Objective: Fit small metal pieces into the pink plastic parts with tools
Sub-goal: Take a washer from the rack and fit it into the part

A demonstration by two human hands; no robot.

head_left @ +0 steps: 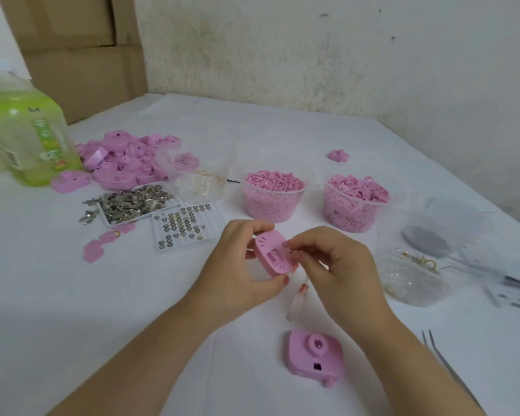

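Observation:
My left hand [237,265] grips a pink plastic part [272,253] tilted up above the table, its hollow inner side facing me. My right hand [333,265] pinches its fingertips at the part's right edge; whatever tiny piece sits between them is too small to tell. A second pink part [315,357] lies flat near me. Metal tweezers [442,355] rest at the right. A tray of loose metal pieces [135,202] and a grid tray of sorted metal pieces [183,228] sit at the left.
A pile of pink parts [123,163] lies at the back left beside a green bottle [27,136]. Two tubs of pink bits [272,193] [354,202], clear tubs [198,181] [415,274] and a small clear applicator bottle [296,304] stand on the white table [72,295]. Cardboard boxes [81,55] rise behind.

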